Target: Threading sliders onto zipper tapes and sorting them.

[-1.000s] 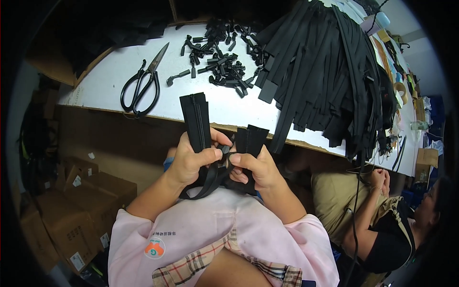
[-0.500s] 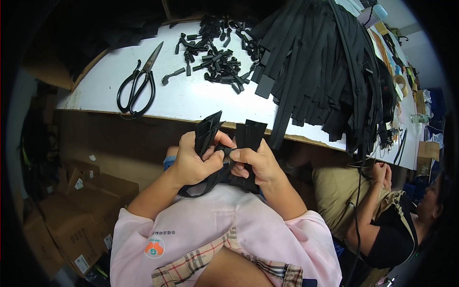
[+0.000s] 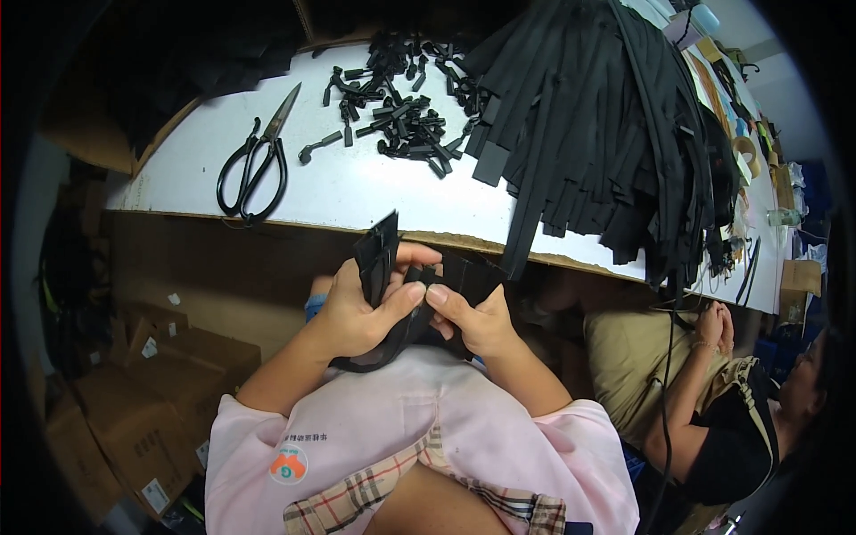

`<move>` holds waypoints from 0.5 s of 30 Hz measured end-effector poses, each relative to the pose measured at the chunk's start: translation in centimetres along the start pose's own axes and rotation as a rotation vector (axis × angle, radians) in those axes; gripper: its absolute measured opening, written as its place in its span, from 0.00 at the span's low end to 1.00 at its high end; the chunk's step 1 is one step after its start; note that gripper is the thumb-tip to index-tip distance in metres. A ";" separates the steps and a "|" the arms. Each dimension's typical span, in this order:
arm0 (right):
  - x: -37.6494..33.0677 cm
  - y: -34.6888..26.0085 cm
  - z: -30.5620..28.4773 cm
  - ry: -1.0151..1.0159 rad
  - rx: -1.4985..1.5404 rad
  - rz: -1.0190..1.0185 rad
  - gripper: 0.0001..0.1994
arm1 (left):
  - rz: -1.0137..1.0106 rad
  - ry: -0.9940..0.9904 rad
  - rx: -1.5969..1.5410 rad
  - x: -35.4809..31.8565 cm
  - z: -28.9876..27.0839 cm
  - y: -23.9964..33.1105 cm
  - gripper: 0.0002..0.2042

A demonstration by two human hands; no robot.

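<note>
My left hand (image 3: 349, 308) is closed round a folded bundle of black zipper tape (image 3: 378, 254), whose cut ends stick up past the fingers. Another stretch of the tape fans out behind my right hand (image 3: 477, 319), which pinches it with thumb and fingers. Both thumb tips nearly meet over a small dark piece, apparently a zipper slider (image 3: 426, 274), though the fingers hide most of it. More tape loops down against the pink shirt. On the white table (image 3: 348, 192) ahead lies a heap of black zipper sliders with pulls (image 3: 406, 120).
Black-handled scissors (image 3: 259, 169) lie at the table's left, blades pointing away. A thick pile of black strips (image 3: 588, 134) hangs over the front edge at right. Cardboard boxes (image 3: 152, 392) stand low at left. A seated person (image 3: 713, 392) works at right.
My thumbs have come closer together over the small piece. The tape at my right hand has tipped lower and to the right; the left bundle has shifted slightly left.
</note>
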State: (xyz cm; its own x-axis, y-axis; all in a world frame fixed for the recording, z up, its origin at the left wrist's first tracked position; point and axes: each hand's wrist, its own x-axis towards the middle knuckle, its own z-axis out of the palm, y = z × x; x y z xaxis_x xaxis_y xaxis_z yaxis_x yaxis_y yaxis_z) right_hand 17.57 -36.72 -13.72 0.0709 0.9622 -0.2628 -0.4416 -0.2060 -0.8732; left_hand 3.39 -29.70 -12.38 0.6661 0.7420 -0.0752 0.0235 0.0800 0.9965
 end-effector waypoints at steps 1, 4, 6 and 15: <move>-0.1 0.0 -0.2 -0.051 0.088 0.018 0.09 | 0.009 -0.064 0.032 0.0 -0.2 0.4 0.10; -0.3 -0.1 -0.1 -0.098 0.222 0.079 0.09 | 0.110 -0.035 0.006 -0.2 0.3 0.4 0.09; -0.4 -0.5 0.1 -0.094 0.266 0.121 0.09 | 0.174 -0.011 0.050 -0.2 0.3 -0.1 0.08; -0.4 -1.4 0.1 0.093 -0.505 -0.700 0.10 | 0.208 0.096 0.057 -0.4 1.0 0.3 0.02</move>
State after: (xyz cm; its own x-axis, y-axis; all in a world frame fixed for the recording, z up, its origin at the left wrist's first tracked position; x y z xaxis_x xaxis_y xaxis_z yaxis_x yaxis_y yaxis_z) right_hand 18.08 -36.80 -12.39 0.2610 0.8832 0.3897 0.1790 0.3524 -0.9186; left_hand 3.90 -30.64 -12.02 0.5868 0.7990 0.1314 -0.0628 -0.1169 0.9912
